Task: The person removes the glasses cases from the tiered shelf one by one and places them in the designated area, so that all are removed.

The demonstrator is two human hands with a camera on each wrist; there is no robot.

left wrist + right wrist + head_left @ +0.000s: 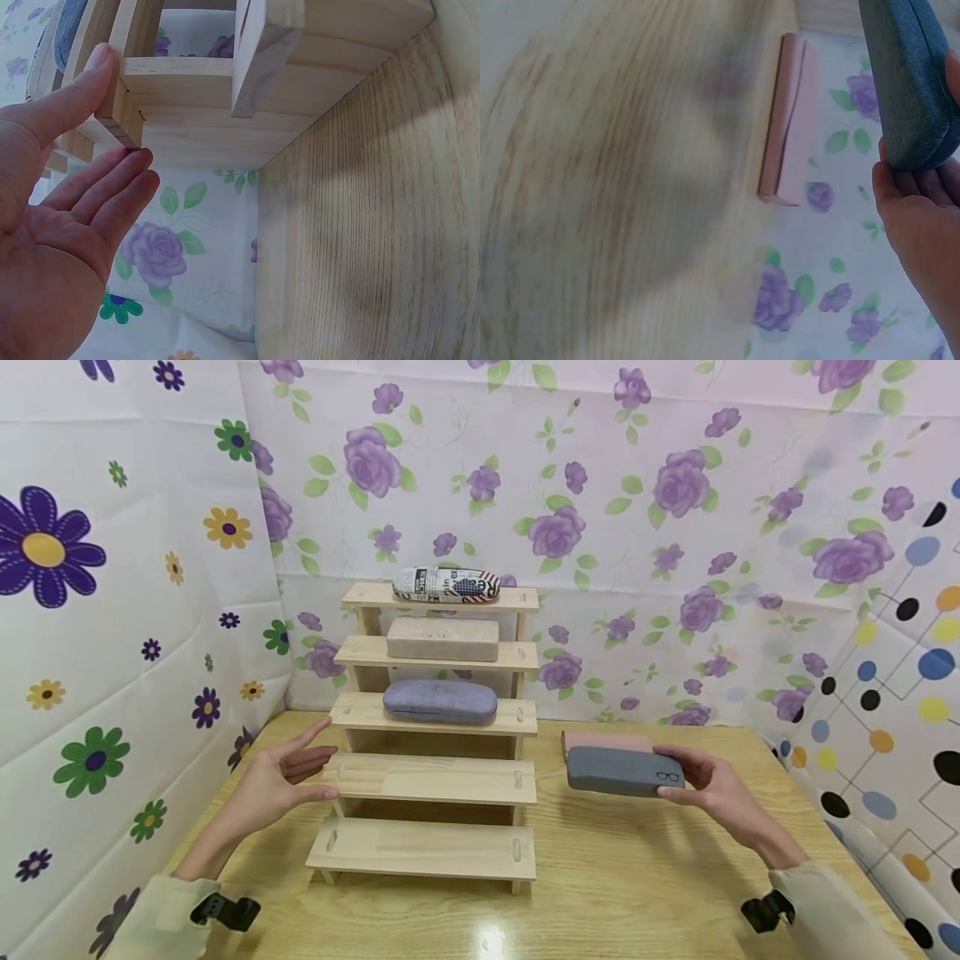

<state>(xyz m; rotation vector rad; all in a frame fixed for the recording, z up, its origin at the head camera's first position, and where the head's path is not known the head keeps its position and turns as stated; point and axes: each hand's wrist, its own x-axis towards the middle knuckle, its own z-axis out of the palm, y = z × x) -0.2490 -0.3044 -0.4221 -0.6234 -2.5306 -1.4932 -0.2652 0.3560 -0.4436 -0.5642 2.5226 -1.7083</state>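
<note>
My right hand (712,789) grips one end of a grey-blue glasses case (615,770) marked with a small glasses outline; the right wrist view shows fingers under the case's end. A pink case (600,740) lies behind it on the table. My left hand (277,777) is at the left end of a wooden stepped rack (427,777). In the left wrist view, its fairly straight thumb and fingertips appear to touch a shelf board's end. A newspaper-print case (446,585), a cream case (442,638) and a purple-blue case (440,702) sit on the three upper shelves.
The rack stands on a wood-grain table (600,877). Flower-print cloth (480,485) hangs behind and on the left, dotted cloth (885,693) on the right. Each wrist wears a black strap.
</note>
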